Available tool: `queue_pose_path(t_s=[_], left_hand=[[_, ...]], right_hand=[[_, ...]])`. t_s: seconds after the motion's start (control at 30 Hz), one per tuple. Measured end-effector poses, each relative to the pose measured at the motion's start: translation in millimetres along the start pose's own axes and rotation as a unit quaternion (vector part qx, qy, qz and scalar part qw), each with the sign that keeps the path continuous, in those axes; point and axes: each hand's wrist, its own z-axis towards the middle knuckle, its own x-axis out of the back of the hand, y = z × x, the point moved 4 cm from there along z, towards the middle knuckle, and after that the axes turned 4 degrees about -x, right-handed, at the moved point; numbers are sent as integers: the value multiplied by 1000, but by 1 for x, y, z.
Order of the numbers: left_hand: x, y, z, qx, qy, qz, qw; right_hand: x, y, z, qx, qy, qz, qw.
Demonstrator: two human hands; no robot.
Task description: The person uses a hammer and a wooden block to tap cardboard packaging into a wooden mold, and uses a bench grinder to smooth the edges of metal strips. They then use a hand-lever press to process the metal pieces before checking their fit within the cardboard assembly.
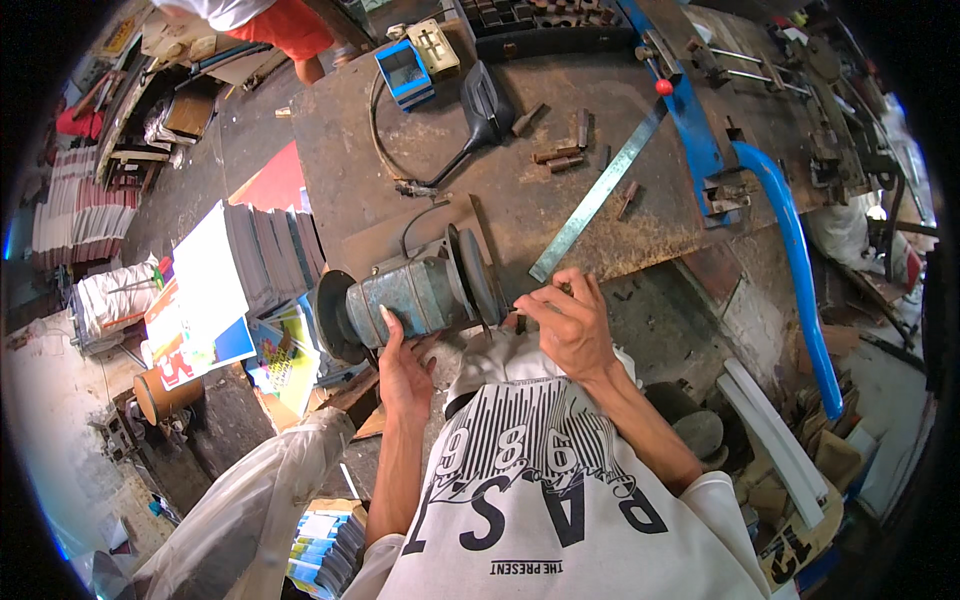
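Observation:
A bench grinder [405,298] with a worn blue-grey motor body stands at the near edge of the workbench. Its right grinding wheel [478,275] faces my right hand [575,325], whose fingers are closed in a pinch beside it. A small dark bit shows between those fingers, too hidden to name. My left hand [405,378] is at the front of the motor body, thumb raised against it and fingers apart, gripping nothing. At the grinder's other end is the left wheel [338,315]. A flat metal strip [600,195] lies beyond my right hand.
Several small metal pieces [558,158] lie on the workbench [420,130], with a black-handled tool [487,108] and a blue box [405,75]. A blue lever [795,270] juts out at right. Paper stacks [265,250] stand at left. Another person [295,35] is at the far left.

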Motion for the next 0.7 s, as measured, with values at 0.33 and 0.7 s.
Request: queue_pose_path(t_s=[0.33,0.7], left_hand=[[4,-3,5,5,-21,-4,1000],[4,-2,3,0,-23,4,1000]], right_hand=[[-2,1,1,11,-9,-15,1000],[-11,-2,-1,39,-1,-17,999]])
